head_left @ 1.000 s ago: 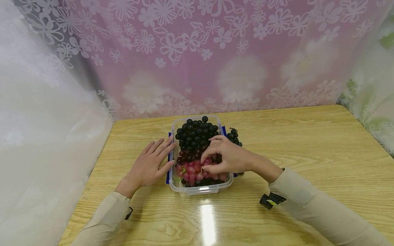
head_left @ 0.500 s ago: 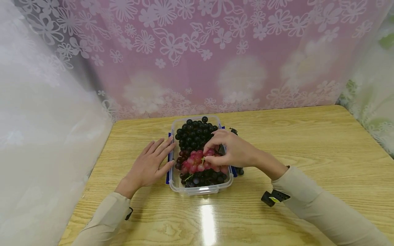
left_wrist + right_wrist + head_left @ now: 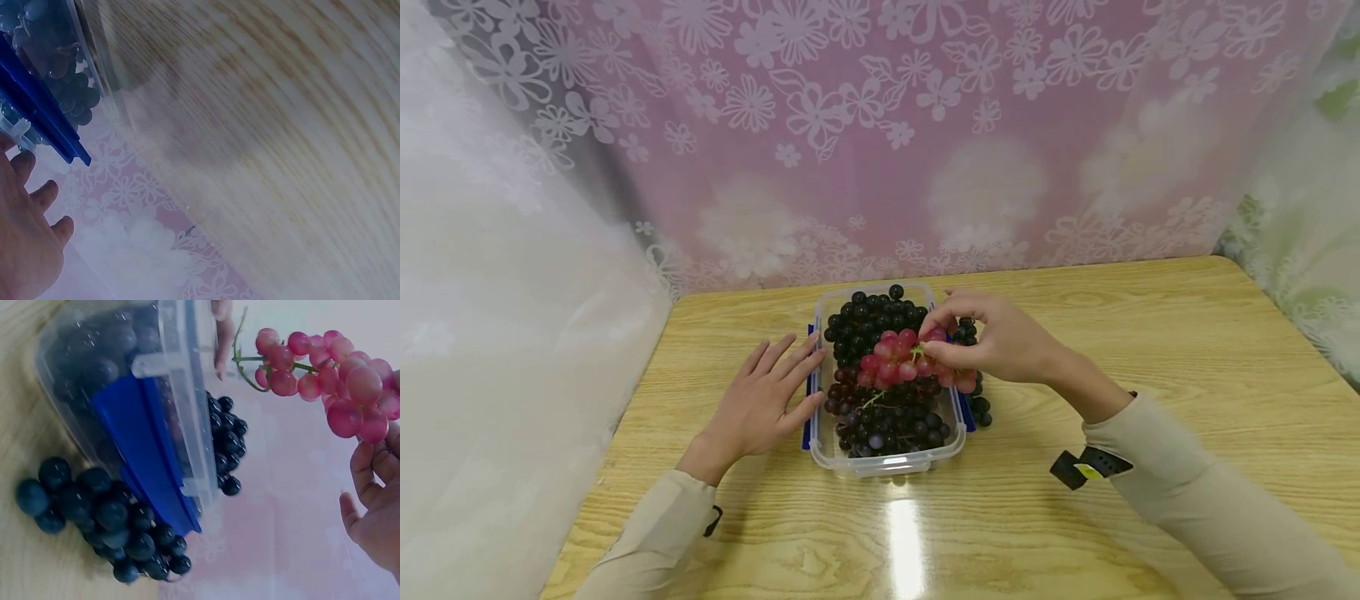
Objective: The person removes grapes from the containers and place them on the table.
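My right hand point(image 3: 1000, 337) pinches a bunch of pink grapes point(image 3: 891, 358) by its green stem, over the right part of a clear plastic container point(image 3: 887, 463). In the right wrist view the pink grapes point(image 3: 331, 375) hang apart from the container's rim. Black grapes point(image 3: 868, 325) fill the container's far part, dark red grapes point(image 3: 844, 392) lie mid-left, and more dark grapes point(image 3: 895, 433) lie at its near end. My left hand point(image 3: 756, 404) rests with spread, straight fingers touching the container's left rim. Only part of the left hand point(image 3: 28, 231) shows in the left wrist view.
Another bunch of black grapes point(image 3: 112, 512) lies on the table point(image 3: 1112, 333) against the container's right side. Blue side latches point(image 3: 147, 450) hang down from the rim. A pink floral curtain point(image 3: 880, 167) stands behind the table.
The right hand has lifted the pink grapes up and away to the right, uncovering dark grapes at the near end of the container. The left hand has stayed in place.
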`<state>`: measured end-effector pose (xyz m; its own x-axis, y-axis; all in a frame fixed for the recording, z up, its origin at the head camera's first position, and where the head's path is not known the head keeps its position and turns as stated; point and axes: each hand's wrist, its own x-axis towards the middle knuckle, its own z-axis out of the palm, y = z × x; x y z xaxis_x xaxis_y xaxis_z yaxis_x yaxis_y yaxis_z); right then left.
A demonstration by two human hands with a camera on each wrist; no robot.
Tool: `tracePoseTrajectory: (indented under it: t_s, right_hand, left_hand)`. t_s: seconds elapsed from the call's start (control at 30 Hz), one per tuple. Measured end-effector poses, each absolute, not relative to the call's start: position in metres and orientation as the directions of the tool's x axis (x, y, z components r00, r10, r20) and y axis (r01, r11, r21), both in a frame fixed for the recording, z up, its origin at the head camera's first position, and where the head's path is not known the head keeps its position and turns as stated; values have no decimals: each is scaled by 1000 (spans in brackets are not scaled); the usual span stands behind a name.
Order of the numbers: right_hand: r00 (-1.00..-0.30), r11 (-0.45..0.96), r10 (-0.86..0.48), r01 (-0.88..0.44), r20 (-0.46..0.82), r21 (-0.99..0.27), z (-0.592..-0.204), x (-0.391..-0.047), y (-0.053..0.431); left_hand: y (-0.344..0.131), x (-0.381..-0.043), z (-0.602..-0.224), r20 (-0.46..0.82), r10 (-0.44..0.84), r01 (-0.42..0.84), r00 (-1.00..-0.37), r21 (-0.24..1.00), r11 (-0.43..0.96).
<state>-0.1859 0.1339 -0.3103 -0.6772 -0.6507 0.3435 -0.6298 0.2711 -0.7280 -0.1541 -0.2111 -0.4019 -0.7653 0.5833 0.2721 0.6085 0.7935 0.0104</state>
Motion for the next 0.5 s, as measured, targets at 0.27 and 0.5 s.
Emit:
tracePoseTrajectory:
  t_s: [0.27,0.5]
  right_hand:
    - [-801,374,-477,-557,361,-741,-300,-190,161]
    - [-872,438,-337,-479,355,-761,-303,-199,186]
  left_hand:
    - [-212,-154,-403,279,584,607,-762,-5,794]
    - [-212,-154,-402,273,582,603,-766,-10,798]
